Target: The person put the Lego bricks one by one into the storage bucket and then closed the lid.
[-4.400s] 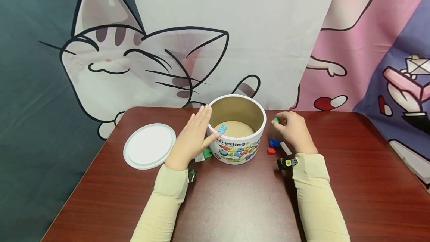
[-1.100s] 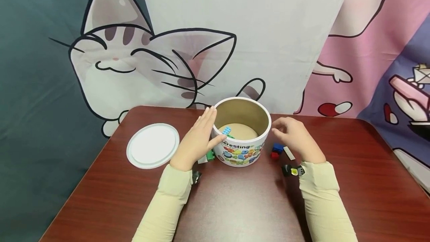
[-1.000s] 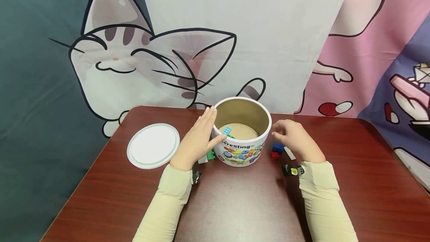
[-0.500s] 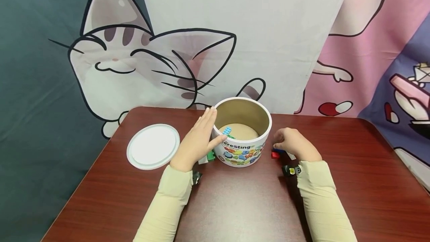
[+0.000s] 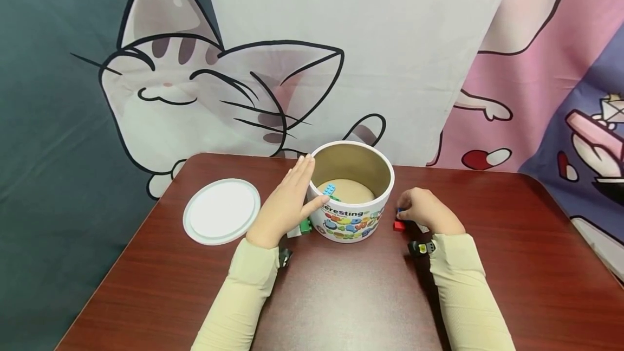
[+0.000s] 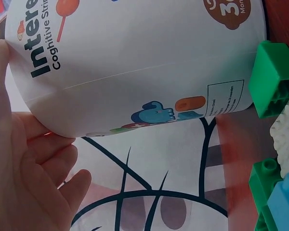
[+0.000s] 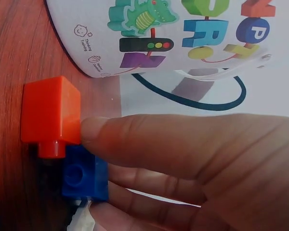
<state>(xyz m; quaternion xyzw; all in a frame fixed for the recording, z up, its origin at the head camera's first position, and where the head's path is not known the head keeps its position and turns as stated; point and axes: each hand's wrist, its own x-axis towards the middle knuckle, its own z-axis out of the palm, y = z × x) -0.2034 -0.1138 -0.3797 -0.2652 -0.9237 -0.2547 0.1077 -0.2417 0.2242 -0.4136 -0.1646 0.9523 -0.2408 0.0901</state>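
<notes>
- My right hand point(image 5: 430, 211), the nearer one, pinches the blue block point(image 7: 86, 175) between thumb and fingers.
- The red block point(image 7: 49, 110) sits just beside my thumb tip.
- Leftward stands the tub point(image 5: 346, 223), my straight-fingered left hand point(image 5: 281, 207) against its opposite side.

The tub point(image 5: 348, 225) reads "Interesting" and "Thinking Training".
</notes>
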